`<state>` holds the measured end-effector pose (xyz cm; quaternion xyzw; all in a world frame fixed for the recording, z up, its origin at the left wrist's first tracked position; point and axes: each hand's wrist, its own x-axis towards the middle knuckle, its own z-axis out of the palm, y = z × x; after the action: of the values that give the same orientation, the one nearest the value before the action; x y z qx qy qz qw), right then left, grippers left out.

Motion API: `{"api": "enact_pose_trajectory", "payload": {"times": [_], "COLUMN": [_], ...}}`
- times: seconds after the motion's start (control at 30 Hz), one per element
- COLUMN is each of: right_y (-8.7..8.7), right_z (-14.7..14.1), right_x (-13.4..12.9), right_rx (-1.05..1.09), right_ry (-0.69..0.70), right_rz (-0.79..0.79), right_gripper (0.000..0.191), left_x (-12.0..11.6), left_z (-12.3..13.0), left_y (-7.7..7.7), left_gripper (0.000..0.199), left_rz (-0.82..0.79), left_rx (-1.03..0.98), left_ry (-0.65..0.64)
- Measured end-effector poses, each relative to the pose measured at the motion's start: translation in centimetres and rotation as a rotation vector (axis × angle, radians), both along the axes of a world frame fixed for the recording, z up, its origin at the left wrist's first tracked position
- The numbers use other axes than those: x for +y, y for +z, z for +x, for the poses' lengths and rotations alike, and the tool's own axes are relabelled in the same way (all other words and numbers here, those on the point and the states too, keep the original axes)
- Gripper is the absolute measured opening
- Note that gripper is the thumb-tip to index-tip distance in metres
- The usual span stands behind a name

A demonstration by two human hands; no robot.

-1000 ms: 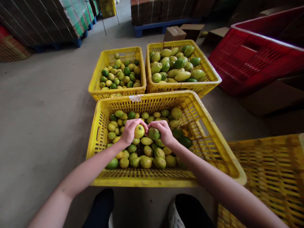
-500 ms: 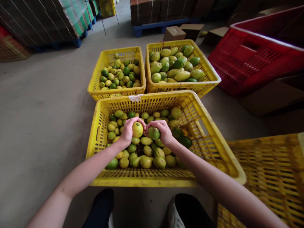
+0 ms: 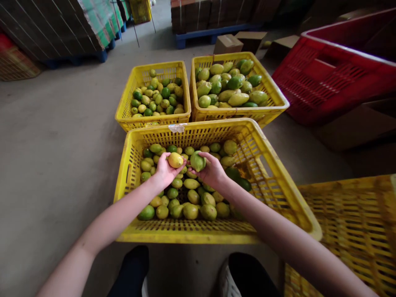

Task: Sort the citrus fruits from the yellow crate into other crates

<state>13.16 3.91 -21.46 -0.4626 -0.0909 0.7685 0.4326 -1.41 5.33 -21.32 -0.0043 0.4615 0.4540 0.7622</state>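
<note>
Above the near yellow crate [image 3: 192, 238], my left hand [image 3: 165, 171] has its fingers round a yellow lemon [image 3: 175, 160], palm turned up. Close to its right, my right hand [image 3: 213, 170] grips a green lemon [image 3: 197, 161] between thumb and fingers. The fingertips of both hands nearly meet between the two fruits. Below them, several green and yellow lemons [image 3: 191, 211] lie in the crate, mostly at its left and middle. Part of this fruit is hidden by my hands and forearms.
Behind stand a yellow crate of small lemons [image 3: 122, 108] and one of larger fruit [image 3: 278, 97]. A red crate [image 3: 321, 74] leans at the right, with another yellow crate [image 3: 346, 231] at the lower right. Cardboard boxes [image 3: 228, 44] and a blue pallet [image 3: 198, 36] are farther back.
Both hands have rolled palm-up, turning the two lemons so that other sides show. The lemons have risen slightly in view, and the fingers have opened a little around them.
</note>
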Motion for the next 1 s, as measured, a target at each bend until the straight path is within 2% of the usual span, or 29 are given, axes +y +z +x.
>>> {"api": "enact_pose_trajectory", "payload": {"times": [0.17,0.33,0.57,0.73,0.87,1.0], "right_y": [0.00,-0.02,0.14,0.00,-0.09,0.02], "right_z": [0.27,0.27,0.35,0.11,0.18,0.30], "right_x": [0.32,0.15,0.05,-0.11,-0.15,-0.04], "right_rx": [-0.043,-0.022,-0.001,-0.031,-0.008,-0.039], "right_ry": [-0.078,-0.032,-0.017,-0.017,0.040,-0.007], "right_rz": [-0.139,-0.077,0.004,0.098,0.083,-0.001], "right_gripper": [0.019,0.017,0.012,0.010,0.021,0.025], "left_x": [-0.30,-0.45,-0.52,-0.49,-0.56,-0.69], "left_z": [0.23,-0.02,-0.04,0.04,0.30,0.39], "left_y": [-0.28,-0.42,0.41,0.50,0.38,0.33], "left_gripper": [0.029,0.028,0.017,0.021,0.025,0.032], "left_rz": [-0.030,-0.006,0.119,0.048,0.031,-0.004], "left_rx": [-0.009,-0.018,-0.054,-0.006,-0.032,-0.078], "left_ry": [-0.048,-0.094,-0.078,-0.074,-0.079,-0.054]}}
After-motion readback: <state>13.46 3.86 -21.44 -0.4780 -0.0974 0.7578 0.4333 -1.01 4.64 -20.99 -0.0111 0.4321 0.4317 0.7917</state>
